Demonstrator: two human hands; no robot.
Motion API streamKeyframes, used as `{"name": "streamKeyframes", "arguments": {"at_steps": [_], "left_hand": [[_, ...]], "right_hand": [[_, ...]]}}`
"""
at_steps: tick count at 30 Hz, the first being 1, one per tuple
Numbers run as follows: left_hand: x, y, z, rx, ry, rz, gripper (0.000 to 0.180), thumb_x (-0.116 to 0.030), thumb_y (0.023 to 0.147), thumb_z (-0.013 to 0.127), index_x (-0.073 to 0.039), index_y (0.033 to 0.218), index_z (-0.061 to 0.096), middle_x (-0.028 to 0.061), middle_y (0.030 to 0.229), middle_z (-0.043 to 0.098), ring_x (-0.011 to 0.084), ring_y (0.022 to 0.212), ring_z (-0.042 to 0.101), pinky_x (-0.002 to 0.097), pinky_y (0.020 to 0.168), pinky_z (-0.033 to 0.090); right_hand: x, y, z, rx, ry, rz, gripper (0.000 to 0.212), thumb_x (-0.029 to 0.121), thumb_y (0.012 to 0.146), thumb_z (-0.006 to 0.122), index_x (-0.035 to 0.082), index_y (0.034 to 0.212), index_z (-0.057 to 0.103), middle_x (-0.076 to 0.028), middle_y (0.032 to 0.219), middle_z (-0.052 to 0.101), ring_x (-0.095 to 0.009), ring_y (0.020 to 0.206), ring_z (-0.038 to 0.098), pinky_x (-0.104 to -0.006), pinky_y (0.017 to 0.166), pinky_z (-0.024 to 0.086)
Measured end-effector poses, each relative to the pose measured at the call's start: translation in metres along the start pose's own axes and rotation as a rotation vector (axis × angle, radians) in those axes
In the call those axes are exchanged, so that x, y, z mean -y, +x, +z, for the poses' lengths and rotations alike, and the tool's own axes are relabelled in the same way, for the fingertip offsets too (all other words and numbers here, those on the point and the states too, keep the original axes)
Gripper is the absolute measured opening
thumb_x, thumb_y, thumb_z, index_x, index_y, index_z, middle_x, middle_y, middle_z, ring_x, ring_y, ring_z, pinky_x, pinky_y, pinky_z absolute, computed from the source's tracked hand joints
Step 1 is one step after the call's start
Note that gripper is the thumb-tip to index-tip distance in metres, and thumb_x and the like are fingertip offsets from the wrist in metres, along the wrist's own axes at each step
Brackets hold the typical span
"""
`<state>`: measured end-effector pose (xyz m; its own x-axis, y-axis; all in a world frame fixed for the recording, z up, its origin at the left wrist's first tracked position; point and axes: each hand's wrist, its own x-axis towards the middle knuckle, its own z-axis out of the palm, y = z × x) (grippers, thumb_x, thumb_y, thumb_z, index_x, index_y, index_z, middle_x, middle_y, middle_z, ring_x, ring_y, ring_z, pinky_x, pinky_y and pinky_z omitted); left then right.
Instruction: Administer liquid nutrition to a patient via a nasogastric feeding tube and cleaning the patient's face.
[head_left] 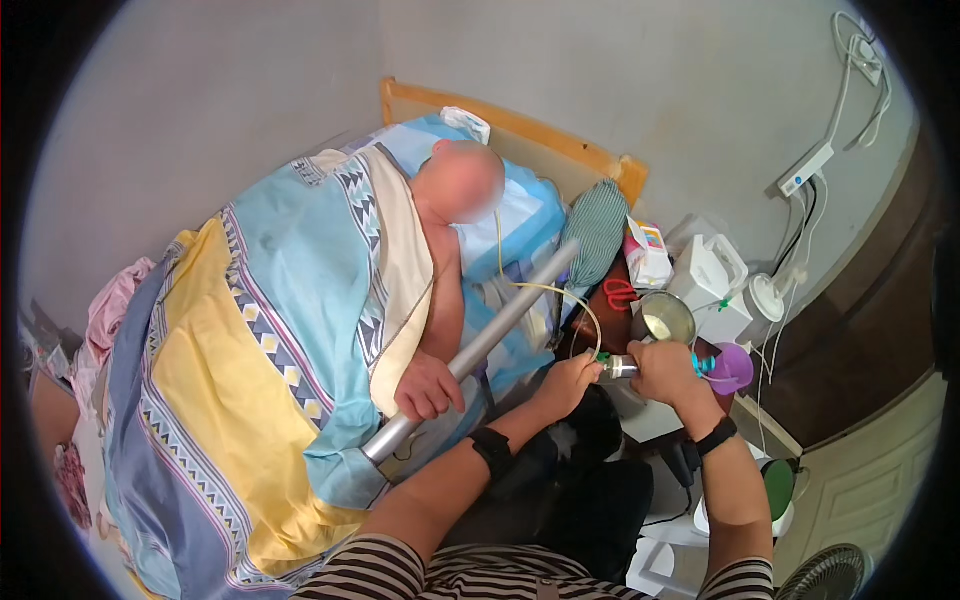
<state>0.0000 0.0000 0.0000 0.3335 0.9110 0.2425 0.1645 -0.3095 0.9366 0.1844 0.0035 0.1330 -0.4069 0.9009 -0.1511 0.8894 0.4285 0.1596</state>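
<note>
My left hand (572, 385) pinches the end of a thin, pale yellow tube (592, 302), close to its small green connector (603, 357). The tube curves over the bed rail toward the face of a person lying in bed. My right hand (662, 372) is closed around a large clear syringe (622, 367), whose tip meets the connector. A blue plunger end (704, 364) shows past the right hand. Just beyond that hand, a metal bowl (680, 310) holds something pale. A purple cup (735, 366) stands to its right.
A grey metal bed rail (500, 337) runs between me and the person (447, 300), whose hand rests on it. Red-handled scissors (620, 293), a tissue pack (648, 256) and a white container (708, 283) are on the bedside table. A fan (826, 575) stands at lower right.
</note>
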Motion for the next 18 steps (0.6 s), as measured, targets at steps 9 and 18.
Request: {"name": "streamKeyframes", "arguments": {"at_steps": [9,18], "left_hand": [[-0.006,0.01,-0.007,0.303,-0.684,-0.38,0.033,-0.014,0.091,0.047,0.001,0.12,0.049,-0.0031,0.071,0.042,0.0068,0.058,0.043,0.0225,0.056,0.041],[-0.026,-0.002,-0.004,0.439,-0.681,-0.361,0.027,-0.024,0.103,0.042,0.0,0.106,0.056,-0.0021,0.069,0.043,0.0077,0.056,0.038,0.0228,0.051,0.035]], "right_hand": [[-0.037,0.009,0.069,-0.156,1.021,0.36,0.026,0.028,0.08,0.069,0.003,0.085,0.063,-0.009,0.062,0.062,-0.02,0.059,0.063,-0.0353,0.056,0.048],[0.008,0.007,0.083,-0.117,2.113,0.523,0.036,0.032,0.086,0.072,0.006,0.105,0.056,-0.005,0.091,0.064,-0.011,0.07,0.061,-0.0232,0.057,0.049]]}}
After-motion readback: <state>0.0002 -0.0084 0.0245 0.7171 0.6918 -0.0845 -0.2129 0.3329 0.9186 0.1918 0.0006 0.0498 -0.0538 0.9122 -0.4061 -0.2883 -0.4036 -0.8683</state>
